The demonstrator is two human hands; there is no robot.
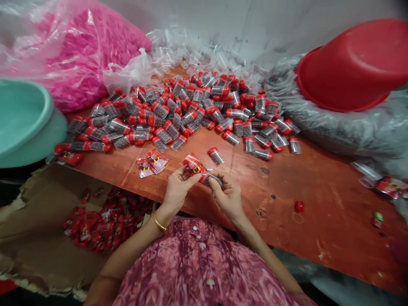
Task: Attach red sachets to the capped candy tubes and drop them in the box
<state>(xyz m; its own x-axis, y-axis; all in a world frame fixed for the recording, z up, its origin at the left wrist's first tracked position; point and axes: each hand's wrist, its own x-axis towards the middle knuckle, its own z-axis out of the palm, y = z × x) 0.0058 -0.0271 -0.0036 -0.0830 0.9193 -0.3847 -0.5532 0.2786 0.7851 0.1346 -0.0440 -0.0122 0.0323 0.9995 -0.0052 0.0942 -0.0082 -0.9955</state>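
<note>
In the head view, my left hand pinches a red printed plastic wrapper between thumb and fingers above the table's front edge. My right hand grips a small clear tube with dark contents, which meets the wrapper's right end. Whether the tube is inside the wrapper or only against it, I cannot tell. Just beyond my hands lies a single red-capped tube. To the left of them is a small stack of flat red printed wrappers.
A large heap of red-capped tubes spreads across the brown table. Behind stand a bag of pink pieces and clear plastic parts. A teal basin is left, a red bucket right. Below left, a carton holds red-wrapped pieces.
</note>
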